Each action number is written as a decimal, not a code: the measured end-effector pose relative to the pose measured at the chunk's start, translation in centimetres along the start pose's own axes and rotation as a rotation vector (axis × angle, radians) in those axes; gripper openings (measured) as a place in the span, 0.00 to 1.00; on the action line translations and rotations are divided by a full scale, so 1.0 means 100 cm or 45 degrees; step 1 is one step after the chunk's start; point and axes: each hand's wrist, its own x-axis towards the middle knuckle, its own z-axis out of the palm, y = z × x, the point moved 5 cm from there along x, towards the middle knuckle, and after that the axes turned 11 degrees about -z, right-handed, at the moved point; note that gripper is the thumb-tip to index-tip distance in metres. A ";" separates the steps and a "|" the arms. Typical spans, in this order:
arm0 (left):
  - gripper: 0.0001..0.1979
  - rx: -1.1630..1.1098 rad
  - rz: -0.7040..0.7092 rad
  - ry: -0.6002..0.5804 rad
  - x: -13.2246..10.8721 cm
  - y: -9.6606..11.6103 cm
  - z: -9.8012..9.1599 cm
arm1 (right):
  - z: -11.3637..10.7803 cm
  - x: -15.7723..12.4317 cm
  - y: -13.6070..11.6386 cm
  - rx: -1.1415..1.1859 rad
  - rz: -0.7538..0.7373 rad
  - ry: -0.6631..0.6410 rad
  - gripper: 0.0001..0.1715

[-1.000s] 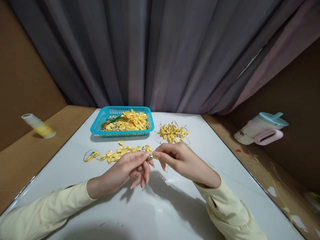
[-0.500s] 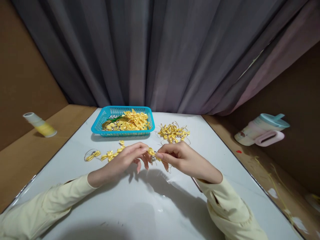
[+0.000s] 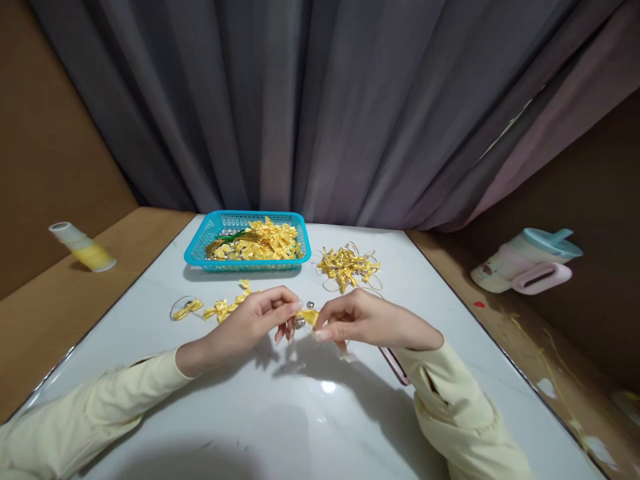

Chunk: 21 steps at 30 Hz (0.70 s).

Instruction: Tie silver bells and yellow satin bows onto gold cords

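Between my hands is a small yellow ribbon bow point(image 3: 309, 316) with silver bells, one bell point(image 3: 301, 321) below it and another point(image 3: 311, 305) above. My left hand point(image 3: 265, 315) pinches the bow's left side between thumb and forefinger. From the right, my right hand point(image 3: 360, 320) grips its other end, the fingers curled and partly hiding it. Left of my left hand, several loose yellow bows point(image 3: 220, 309) lie on the white table, beside a bow on a looped cord point(image 3: 187, 309). Behind my right hand sits a pile of bows on thin gold cords point(image 3: 349, 265).
A turquoise basket point(image 3: 247, 266) at the back holds yellow bows, silver bells and a green-and-gold bundle of cord. Near my right wrist lies a pink-edged flat object point(image 3: 395, 366), partly covered. A ribbon spool point(image 3: 84, 248) stands left; a lidded cup point(image 3: 525, 260) stands right.
My left thumb and forefinger have closed on the bow, where the fingers were looser before. The bow now shows more sideways, with a bell above it. My right hand has shifted slightly down.
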 end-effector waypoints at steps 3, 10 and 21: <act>0.12 -0.060 -0.009 -0.006 0.000 -0.001 0.000 | -0.001 0.000 0.007 0.005 0.003 -0.097 0.24; 0.11 -0.178 -0.012 -0.033 -0.001 -0.002 -0.001 | -0.008 0.001 0.013 -0.207 0.005 -0.015 0.21; 0.10 -0.175 -0.006 -0.046 -0.002 -0.002 0.002 | 0.011 0.013 -0.010 -0.299 -0.236 0.131 0.12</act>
